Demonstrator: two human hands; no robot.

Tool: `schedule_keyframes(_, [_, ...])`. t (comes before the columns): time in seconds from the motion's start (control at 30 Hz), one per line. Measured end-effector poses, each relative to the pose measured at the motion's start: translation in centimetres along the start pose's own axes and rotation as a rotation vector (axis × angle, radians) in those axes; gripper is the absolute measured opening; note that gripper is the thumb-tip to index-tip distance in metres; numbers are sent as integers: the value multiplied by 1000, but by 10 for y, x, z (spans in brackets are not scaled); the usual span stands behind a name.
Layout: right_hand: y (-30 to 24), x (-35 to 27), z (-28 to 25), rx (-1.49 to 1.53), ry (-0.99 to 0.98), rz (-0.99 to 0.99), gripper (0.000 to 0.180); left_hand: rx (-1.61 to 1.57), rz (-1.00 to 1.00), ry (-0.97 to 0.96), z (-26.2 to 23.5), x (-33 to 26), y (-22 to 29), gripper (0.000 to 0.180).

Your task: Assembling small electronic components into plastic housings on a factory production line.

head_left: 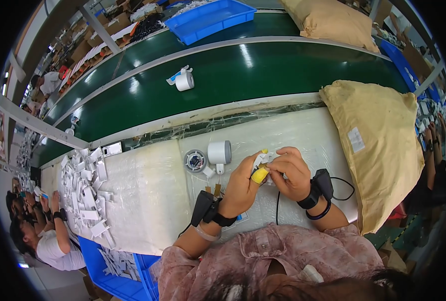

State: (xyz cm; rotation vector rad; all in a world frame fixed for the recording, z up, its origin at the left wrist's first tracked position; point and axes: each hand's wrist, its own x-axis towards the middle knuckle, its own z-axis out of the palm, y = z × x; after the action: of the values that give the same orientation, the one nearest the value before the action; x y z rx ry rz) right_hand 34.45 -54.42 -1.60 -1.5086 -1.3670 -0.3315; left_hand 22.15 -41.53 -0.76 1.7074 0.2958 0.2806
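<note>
My left hand (242, 186) is closed around a small white plastic part (259, 160), lifted over the wrapped tabletop. Yellow coverings show on its thumb and one fingertip. My right hand (292, 174) meets it from the right, fingers pinched together close to the part; what they grip is too small to make out. Left of my hands sits a white cylindrical housing with a grey rim (219, 152). Beside that housing, a round grey-rimmed housing (195, 161) faces up and shows a circuit board inside. Brass-coloured pieces (217, 189) lie partly hidden near my left wrist.
White plastic pieces (86, 188) are heaped at the left, above a blue bin (95, 261). A tan sack (378, 145) stands at the right. Beyond the table runs a green conveyor (263, 65), carrying a white housing (185, 81). Another person (52, 246) works at left.
</note>
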Motion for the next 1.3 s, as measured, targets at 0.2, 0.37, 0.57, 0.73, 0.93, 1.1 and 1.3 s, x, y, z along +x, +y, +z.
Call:
schedule_keyframes(0.2, [-1, 0, 2, -1, 11, -15, 29, 44, 16, 21, 1, 1, 4, 30])
schedule_keyframes(0.37, [-1, -2, 4, -1, 21, -17, 30, 99, 55, 55, 1, 2, 1, 26])
schedule_keyframes(0.57, [-2, -1, 7, -37, -6, 26, 23, 121, 103, 53, -4, 4, -4, 27])
schedule_keyframes(0.73, [6, 2, 12, 88, -19, 220, 13, 382, 441, 142, -28, 17, -17, 28])
schedule_keyframes(0.93, [68, 47, 28, 163, -18, 361, 6, 227, 154, 252, -89, 15, 10, 34])
schedule_keyframes(1.1, [124, 92, 46, 181, -13, 598, 12, 166, 167, 247, -92, 14, 24, 34])
schedule_keyframes(1.3, [35, 78, 58, -4, -445, -63, 27, 223, 295, 419, -111, 11, 26, 40])
